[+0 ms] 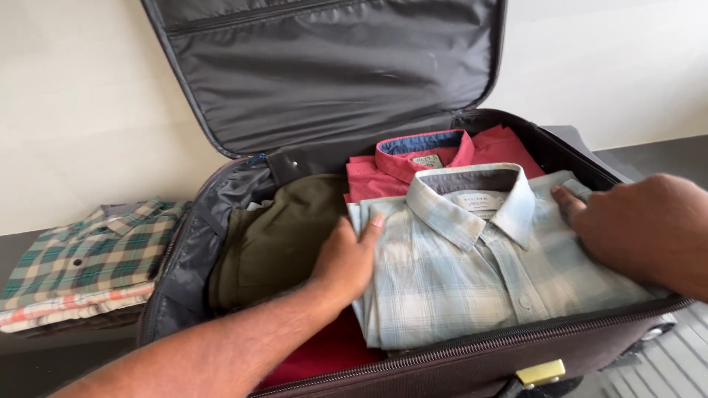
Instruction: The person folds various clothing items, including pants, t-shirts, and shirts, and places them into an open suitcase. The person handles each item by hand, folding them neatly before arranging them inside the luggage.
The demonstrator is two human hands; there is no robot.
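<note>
1. A folded pale blue checked shirt (pixel 472 273) lies collar-up in the right half of an open dark suitcase (pixel 442 361), on top of the other clothes and close to the near zipped wall
2. The left hand (pixel 346 258) rests flat on the shirt's left edge, thumb laid across the fabric, fingers loose and not clenched around anything
3. The right hand (pixel 641 225) lies on the shirt's right edge by the shoulder, fingertips touching the cloth, palm down and likewise unclenched (so the shirt sits between the two hands, which are well apart)
4. Behind the pale shirt, partly covered by it, is a folded red shirt (pixel 413 166) with a blue-lined collar, reaching toward the hinge side of the case
5. To the left of the pale shirt, just beside the left hand, is an olive green garment (pixel 273 239), folded and filling the left half
6. Under the left forearm a patch of red cloth (pixel 328 354) shows at the near wall
7. The suitcase lid (pixel 332 66) stands raised, its grey lining facing the camera
8. Outside the case, on the dark bench (pixel 15 250) to the left, a small stack has a folded green plaid shirt (pixel 88 254) on top
</note>
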